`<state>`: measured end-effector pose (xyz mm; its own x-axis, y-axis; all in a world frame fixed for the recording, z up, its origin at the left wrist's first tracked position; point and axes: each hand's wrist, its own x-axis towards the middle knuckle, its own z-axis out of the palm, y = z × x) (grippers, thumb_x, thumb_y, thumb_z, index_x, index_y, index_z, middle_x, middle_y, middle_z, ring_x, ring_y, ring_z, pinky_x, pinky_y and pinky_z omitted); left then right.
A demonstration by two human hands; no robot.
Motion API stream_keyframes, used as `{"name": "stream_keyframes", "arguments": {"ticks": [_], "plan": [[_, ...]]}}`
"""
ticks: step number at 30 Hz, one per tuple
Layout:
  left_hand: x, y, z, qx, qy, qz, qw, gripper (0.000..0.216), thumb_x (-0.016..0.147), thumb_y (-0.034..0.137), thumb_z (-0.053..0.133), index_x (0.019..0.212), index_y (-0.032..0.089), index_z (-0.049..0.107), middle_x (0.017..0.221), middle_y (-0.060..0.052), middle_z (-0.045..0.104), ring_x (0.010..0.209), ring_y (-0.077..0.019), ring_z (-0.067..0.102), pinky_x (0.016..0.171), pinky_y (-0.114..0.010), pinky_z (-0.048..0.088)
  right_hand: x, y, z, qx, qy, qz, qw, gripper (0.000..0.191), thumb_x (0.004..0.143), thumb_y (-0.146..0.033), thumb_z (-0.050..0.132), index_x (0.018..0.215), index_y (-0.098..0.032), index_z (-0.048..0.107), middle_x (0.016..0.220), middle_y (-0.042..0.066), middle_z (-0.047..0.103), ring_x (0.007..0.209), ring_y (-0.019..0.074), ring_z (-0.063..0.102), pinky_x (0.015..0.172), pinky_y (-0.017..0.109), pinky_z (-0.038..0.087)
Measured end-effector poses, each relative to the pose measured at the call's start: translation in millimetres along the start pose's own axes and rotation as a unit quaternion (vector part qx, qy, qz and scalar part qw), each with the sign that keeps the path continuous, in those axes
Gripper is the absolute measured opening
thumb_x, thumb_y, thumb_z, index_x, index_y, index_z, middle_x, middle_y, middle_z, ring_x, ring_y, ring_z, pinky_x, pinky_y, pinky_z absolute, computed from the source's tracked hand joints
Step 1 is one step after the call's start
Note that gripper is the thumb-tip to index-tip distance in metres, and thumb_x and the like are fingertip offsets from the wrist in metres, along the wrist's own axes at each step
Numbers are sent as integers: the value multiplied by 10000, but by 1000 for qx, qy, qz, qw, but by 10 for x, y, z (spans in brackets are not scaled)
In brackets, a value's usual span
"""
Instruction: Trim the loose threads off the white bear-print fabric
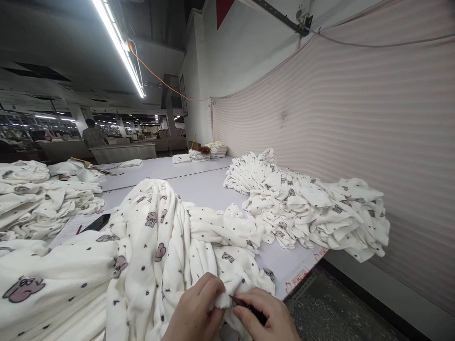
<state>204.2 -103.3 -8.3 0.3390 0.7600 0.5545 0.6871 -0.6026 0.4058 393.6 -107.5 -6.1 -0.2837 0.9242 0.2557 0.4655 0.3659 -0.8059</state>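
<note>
White fleecy fabric (156,237) with grey-mauve animal prints and small dark dots lies heaped across the near table. At the front, my left hand (199,308) pinches a bit of its edge between thumb and fingers. Close on the right, my right hand (268,315) is closed round a slim black pointed tool (250,309). The tool's dark tip points left and meets or nearly meets the pinched edge. Much of the tool is hidden in my palm, so its exact kind does not show.
More printed fabric lies piled at the right (302,203) and left (46,199) of the white table (188,182). A dark phone-like object (95,222) rests on paper. Folded white cloths (216,149) stand at the back. A striped curtain (337,109) hangs along the right; a person (94,135) is far off.
</note>
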Motion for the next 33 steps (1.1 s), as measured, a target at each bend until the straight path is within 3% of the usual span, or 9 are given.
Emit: {"name": "stream_keyframes", "arguments": {"ticks": [4,6,9,12,15,19,23,25,33], "plan": [[93,35,-41,-23,-33,-93,995,237,686,50,452,847,195,549,801,-19,618,692,-161,577,642,-239,455,9,88,221,30,124,-9,992,267,703,-287,705,967,-259,673,870,4,703,745,179,664,621,188,490],[176,57,-114,-56,-88,-182,978,178,713,111,499,834,180,609,774,-18,643,701,-176,577,669,-259,453,79,103,298,59,142,-42,987,105,803,-318,619,868,-242,652,772,-6,668,701,161,643,618,188,475],[293,66,-273,-165,-183,-270,931,159,755,222,541,811,161,677,750,-12,658,742,-192,586,687,-261,450,218,103,337,88,146,-57,984,200,905,-339,497,809,-222,628,733,1,652,689,155,629,630,196,467],[338,23,-379,-253,-195,-305,897,222,795,309,553,837,141,692,798,-19,662,808,-200,592,725,-257,449,289,119,350,101,160,-42,981,196,922,-342,485,881,-227,639,766,8,682,715,161,649,647,199,479],[318,-38,-358,-278,-170,-313,892,261,809,368,570,838,137,687,798,-18,649,816,-199,580,732,-257,439,270,154,374,94,163,-98,977,212,868,-305,560,1068,-271,624,904,4,710,811,169,676,720,206,490],[286,-46,-270,-259,-170,-281,908,234,821,343,556,841,140,670,693,15,566,727,-166,522,667,-243,402,252,160,414,3,133,-165,977,237,812,-198,541,1015,-275,637,880,-3,721,749,184,670,653,229,456],[287,12,-272,-212,-163,-276,923,256,844,372,525,960,178,644,640,51,447,639,-141,433,605,-234,354,295,118,507,47,146,-81,985,238,922,-350,451,794,-212,597,630,-12,652,549,140,604,528,200,409],[292,29,-295,-211,-157,-285,922,259,846,393,520,842,171,653,655,34,468,663,-151,447,621,-241,364,298,106,540,92,146,-36,984,304,931,-429,436,766,-205,558,556,-31,580,496,124,556,483,187,390],[298,2,-348,-278,-158,-282,904,254,839,389,536,829,156,635,716,14,517,738,-168,483,677,-251,394,217,84,229,78,65,-50,994,213,796,-348,625,959,-235,702,828,27,673,755,178,653,665,215,477]]}}
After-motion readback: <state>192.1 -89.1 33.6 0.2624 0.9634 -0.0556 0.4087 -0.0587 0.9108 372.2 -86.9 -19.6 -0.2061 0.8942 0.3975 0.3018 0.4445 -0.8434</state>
